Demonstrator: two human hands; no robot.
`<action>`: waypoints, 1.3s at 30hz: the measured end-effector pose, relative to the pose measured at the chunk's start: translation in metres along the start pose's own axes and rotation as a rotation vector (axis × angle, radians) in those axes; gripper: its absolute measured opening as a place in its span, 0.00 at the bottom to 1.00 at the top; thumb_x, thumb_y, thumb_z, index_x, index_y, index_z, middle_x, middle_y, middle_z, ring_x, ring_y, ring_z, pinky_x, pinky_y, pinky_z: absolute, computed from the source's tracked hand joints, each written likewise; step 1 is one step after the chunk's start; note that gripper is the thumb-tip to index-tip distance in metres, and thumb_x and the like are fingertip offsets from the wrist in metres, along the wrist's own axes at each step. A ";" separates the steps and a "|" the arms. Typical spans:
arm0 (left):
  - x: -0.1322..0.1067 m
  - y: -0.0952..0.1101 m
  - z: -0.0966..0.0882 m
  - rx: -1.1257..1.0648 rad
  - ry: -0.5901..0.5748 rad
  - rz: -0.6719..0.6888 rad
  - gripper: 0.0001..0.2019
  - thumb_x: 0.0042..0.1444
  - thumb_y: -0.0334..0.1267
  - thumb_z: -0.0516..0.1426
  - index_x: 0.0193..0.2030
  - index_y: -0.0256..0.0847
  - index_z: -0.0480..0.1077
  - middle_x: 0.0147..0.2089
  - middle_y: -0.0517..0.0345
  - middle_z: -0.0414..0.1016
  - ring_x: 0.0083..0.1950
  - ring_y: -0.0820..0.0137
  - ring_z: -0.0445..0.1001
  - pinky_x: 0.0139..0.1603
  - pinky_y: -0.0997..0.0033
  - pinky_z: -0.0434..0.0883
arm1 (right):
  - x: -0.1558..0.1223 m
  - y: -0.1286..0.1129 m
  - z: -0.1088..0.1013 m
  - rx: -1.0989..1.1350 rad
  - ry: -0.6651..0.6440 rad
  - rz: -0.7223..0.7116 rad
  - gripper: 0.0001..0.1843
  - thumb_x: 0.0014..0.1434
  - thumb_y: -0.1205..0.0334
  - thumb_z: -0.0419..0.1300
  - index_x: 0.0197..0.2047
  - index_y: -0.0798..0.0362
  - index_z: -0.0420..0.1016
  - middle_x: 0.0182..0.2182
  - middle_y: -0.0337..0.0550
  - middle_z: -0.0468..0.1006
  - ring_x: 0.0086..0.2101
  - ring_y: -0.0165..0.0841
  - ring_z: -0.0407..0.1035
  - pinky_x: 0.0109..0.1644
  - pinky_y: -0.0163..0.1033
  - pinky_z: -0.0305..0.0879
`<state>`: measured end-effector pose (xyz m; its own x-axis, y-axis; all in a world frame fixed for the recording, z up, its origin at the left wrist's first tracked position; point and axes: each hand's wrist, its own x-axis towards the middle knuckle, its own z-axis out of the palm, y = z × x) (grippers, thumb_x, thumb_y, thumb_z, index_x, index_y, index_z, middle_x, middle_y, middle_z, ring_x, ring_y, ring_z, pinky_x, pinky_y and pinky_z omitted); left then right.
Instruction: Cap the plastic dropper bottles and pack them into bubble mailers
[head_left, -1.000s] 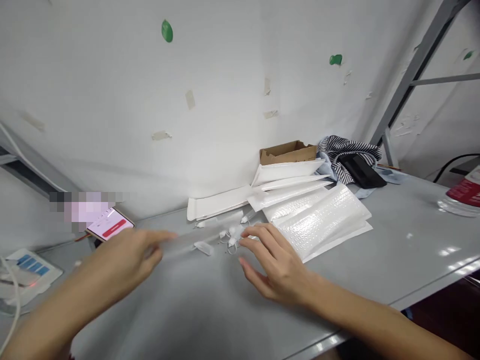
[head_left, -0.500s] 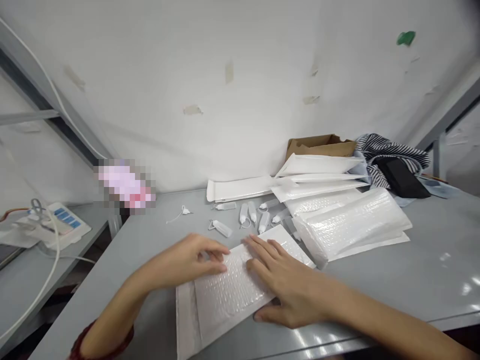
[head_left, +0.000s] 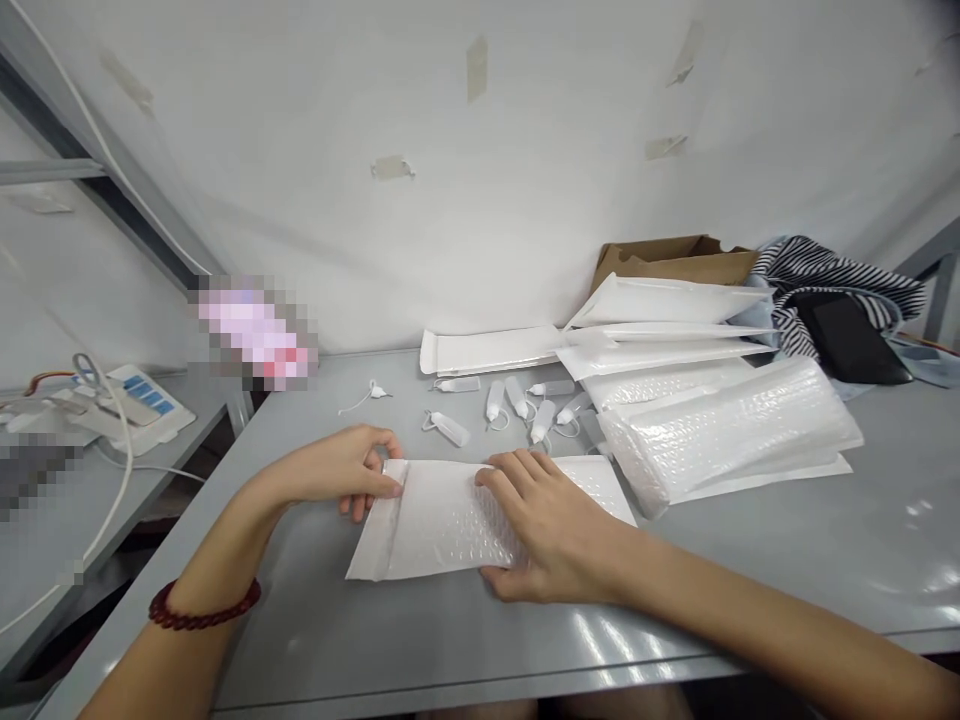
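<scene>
A white bubble mailer [head_left: 442,515] lies on the grey table in front of me. My left hand [head_left: 358,470] pinches its upper left corner, thumb on top and the other fingers partly behind the edge. Across the mailer's right half rests my right hand [head_left: 551,525]. Its fingers curl over the bubbled surface and the thumb sits at the near edge, gripping it. Behind the mailer, several small squeeze bottles [head_left: 448,428] with tethered caps lie scattered. A loose white cap [head_left: 377,390] with a strap lies farther left.
Several more bubble mailers [head_left: 739,430] are piled at the right, and a flat one [head_left: 491,350] lies by the wall. Behind them are a cardboard box [head_left: 675,262], a striped cloth [head_left: 832,265] and a black pouch [head_left: 851,335]. Scissors [head_left: 90,375] lie on the left side table.
My left hand has moved from hovering over the mailer to pinching its upper left corner. The mailer has turned straighter. My right hand stays on it, and the camera view has shifted.
</scene>
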<state>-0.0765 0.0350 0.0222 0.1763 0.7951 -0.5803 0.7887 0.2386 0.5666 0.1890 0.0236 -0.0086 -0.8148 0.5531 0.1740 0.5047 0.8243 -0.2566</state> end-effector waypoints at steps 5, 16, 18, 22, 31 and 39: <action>0.010 0.009 0.012 0.056 0.099 0.070 0.10 0.45 0.44 0.55 0.29 0.41 0.64 0.19 0.67 0.64 0.19 0.72 0.67 0.18 0.76 0.56 | -0.009 -0.003 0.000 -0.040 -0.011 0.033 0.39 0.48 0.53 0.61 0.59 0.66 0.59 0.44 0.57 0.70 0.44 0.47 0.63 0.48 0.52 0.63; 0.004 0.011 0.002 -0.013 0.168 0.207 0.17 0.50 0.53 0.55 0.35 0.40 0.72 0.25 0.61 0.70 0.27 0.70 0.69 0.28 0.74 0.67 | -0.017 -0.002 -0.012 0.036 -0.013 0.108 0.28 0.49 0.64 0.56 0.54 0.60 0.62 0.38 0.52 0.75 0.35 0.42 0.69 0.35 0.44 0.64; 0.010 0.006 0.001 -0.038 0.363 0.254 0.21 0.54 0.55 0.51 0.40 0.38 0.72 0.30 0.56 0.73 0.31 0.67 0.72 0.33 0.70 0.71 | -0.018 0.000 -0.017 0.059 -0.010 0.152 0.27 0.49 0.65 0.55 0.53 0.58 0.62 0.36 0.49 0.76 0.32 0.40 0.69 0.32 0.41 0.62; 0.031 0.004 0.013 0.010 0.592 0.338 0.24 0.54 0.49 0.51 0.55 0.43 0.66 0.56 0.50 0.69 0.50 0.60 0.70 0.52 0.59 0.68 | -0.021 0.002 -0.020 0.089 -0.018 0.200 0.27 0.48 0.65 0.54 0.54 0.57 0.61 0.37 0.49 0.76 0.33 0.40 0.70 0.31 0.40 0.60; 0.024 -0.006 -0.001 0.089 0.536 0.327 0.17 0.52 0.50 0.55 0.41 0.44 0.76 0.43 0.56 0.78 0.43 0.61 0.73 0.45 0.65 0.70 | -0.021 -0.005 -0.012 0.078 -0.033 0.256 0.30 0.49 0.63 0.54 0.57 0.59 0.58 0.41 0.53 0.73 0.40 0.45 0.68 0.36 0.45 0.63; -0.013 -0.006 -0.023 0.124 0.385 0.274 0.12 0.49 0.51 0.60 0.36 0.49 0.78 0.43 0.60 0.78 0.41 0.65 0.73 0.44 0.70 0.69 | -0.020 -0.003 -0.011 0.094 -0.047 0.282 0.32 0.50 0.61 0.54 0.59 0.59 0.57 0.42 0.52 0.72 0.42 0.45 0.67 0.40 0.47 0.64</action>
<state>-0.0967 0.0362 0.0394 0.1746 0.9735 -0.1477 0.8122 -0.0576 0.5805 0.2067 0.0109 -0.0011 -0.6593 0.7508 0.0395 0.6864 0.6225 -0.3760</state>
